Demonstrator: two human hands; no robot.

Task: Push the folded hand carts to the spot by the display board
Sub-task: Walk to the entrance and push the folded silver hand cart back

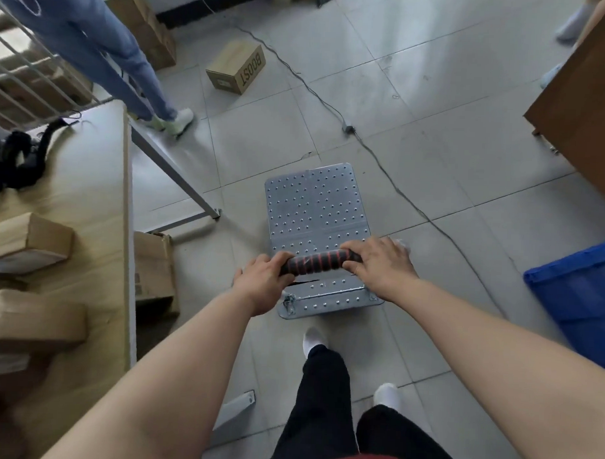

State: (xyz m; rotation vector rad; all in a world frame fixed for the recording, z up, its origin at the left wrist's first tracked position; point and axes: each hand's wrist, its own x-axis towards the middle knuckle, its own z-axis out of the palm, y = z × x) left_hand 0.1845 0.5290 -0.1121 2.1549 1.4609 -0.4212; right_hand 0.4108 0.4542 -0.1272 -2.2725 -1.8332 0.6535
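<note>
A hand cart with a studded silver metal platform (315, 209) stands on the tiled floor in front of me. Its handle (315, 262), wrapped in black foam with red stripes, runs across the near end of the platform. My left hand (261, 283) grips the handle's left end and my right hand (379, 263) grips its right end. My legs in black trousers and white socks are just behind the cart. No display board is in view.
A wooden table (89, 201) with cardboard boxes (26, 240) stands at the left, its metal leg (179, 180) close to the cart. A person in jeans (128, 68) stands ahead left. A BOOST box (236, 69), a floor cable (375, 156), a blue crate (580, 287) and a brown cabinet (586, 112) surround the path.
</note>
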